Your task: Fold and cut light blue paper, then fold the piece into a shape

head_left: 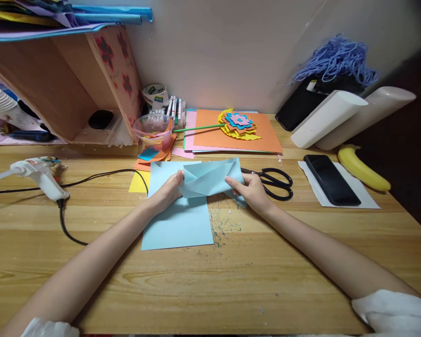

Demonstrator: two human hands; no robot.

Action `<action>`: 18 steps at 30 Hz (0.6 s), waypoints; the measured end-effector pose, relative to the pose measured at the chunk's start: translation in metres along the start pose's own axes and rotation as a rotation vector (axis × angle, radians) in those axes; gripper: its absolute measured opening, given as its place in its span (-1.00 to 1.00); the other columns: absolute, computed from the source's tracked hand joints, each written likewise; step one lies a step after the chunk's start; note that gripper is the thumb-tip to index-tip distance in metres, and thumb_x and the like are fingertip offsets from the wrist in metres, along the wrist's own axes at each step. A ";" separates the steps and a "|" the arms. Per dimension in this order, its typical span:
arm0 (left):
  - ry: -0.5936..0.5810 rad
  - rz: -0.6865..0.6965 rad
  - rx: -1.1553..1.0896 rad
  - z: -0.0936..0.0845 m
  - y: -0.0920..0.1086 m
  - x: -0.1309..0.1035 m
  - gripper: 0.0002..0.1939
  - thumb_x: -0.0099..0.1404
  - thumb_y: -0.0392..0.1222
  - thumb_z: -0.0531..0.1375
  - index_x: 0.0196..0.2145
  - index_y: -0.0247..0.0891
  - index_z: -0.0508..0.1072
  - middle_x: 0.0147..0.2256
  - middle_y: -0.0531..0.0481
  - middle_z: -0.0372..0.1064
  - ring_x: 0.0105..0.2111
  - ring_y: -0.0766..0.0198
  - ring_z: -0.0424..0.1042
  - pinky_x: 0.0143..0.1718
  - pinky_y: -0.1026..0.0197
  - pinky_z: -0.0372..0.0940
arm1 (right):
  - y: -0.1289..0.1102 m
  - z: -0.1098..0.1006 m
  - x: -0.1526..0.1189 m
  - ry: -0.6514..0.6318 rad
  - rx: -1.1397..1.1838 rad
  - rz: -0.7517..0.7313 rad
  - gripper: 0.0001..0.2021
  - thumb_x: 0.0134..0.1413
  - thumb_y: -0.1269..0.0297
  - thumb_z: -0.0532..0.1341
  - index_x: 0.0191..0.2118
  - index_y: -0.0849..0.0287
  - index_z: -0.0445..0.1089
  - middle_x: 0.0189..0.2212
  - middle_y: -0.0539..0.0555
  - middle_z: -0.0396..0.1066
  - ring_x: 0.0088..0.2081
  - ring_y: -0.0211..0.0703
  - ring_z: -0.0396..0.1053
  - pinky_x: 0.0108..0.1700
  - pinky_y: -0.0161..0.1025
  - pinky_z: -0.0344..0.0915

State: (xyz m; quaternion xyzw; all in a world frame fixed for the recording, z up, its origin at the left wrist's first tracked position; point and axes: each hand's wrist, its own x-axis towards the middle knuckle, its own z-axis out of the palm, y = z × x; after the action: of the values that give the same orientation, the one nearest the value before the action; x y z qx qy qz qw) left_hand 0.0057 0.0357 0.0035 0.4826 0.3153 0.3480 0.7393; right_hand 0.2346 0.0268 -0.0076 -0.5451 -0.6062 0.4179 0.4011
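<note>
A folded sheet of light blue paper (210, 178) is held up between my two hands, with crease lines and a loose flap at its right end. My left hand (167, 191) pinches its left end, thumb on top. At the right end, my right hand (251, 191) grips the paper between thumb and fingers. A flat light blue sheet (178, 229) lies on the table below, partly under my left hand. Just behind my right hand lie scissors (279, 183) with black handles, their blades hidden by the hand and paper.
A white glue gun (40, 178) with a black cord lies left. Behind are a plastic bowl (154, 133) of paper scraps, a layered paper flower (239, 122) on orange sheets (203, 135), and a cardboard box (115, 84). A phone (331, 180) and banana (363, 167) sit right.
</note>
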 end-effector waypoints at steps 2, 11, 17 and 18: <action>-0.016 0.045 0.045 0.000 0.000 -0.001 -0.26 -0.04 0.41 0.10 -0.14 -0.29 0.38 -0.25 -0.12 0.41 -0.21 0.13 0.38 -0.26 0.22 0.25 | 0.000 0.001 0.000 0.010 0.009 0.011 -0.55 -0.10 0.01 0.23 -0.75 0.20 0.16 -0.78 -0.06 0.13 -0.68 -0.38 0.04 -0.61 -0.33 -0.01; 0.199 0.075 0.462 0.002 -0.002 0.002 -0.43 -0.08 0.03 0.34 -0.14 -0.26 0.34 -0.15 -0.08 0.35 -0.16 0.20 0.32 -0.16 0.23 0.21 | 0.002 0.002 0.002 0.009 0.015 0.024 -0.57 -0.06 0.00 0.20 -0.71 0.19 0.15 -0.75 -0.07 0.14 -0.67 -0.36 0.06 -0.60 -0.33 0.01; 0.252 0.083 0.420 0.010 -0.006 0.003 -0.55 0.06 -0.09 0.27 -0.09 -0.25 0.32 -0.13 -0.09 0.36 -0.19 0.21 0.35 -0.19 0.23 0.24 | 0.004 0.002 0.003 0.065 0.047 -0.099 -0.76 0.01 0.10 0.19 -0.46 0.19 0.29 -0.55 -0.04 0.25 -0.50 -0.28 0.18 -0.45 -0.32 0.14; 0.246 0.090 0.424 0.010 -0.006 0.003 -0.56 0.07 -0.09 0.26 -0.09 -0.26 0.33 -0.12 -0.10 0.37 -0.18 0.20 0.35 -0.19 0.22 0.25 | 0.005 0.002 0.004 0.067 0.061 -0.112 -0.78 0.01 0.12 0.19 -0.43 0.19 0.30 -0.51 -0.02 0.26 -0.47 -0.27 0.20 -0.42 -0.31 0.16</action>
State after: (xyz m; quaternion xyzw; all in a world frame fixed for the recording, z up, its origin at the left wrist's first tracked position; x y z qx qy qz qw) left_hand 0.0166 0.0314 0.0008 0.5946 0.4468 0.3628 0.5614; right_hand 0.2342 0.0306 -0.0126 -0.5114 -0.6091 0.3945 0.4603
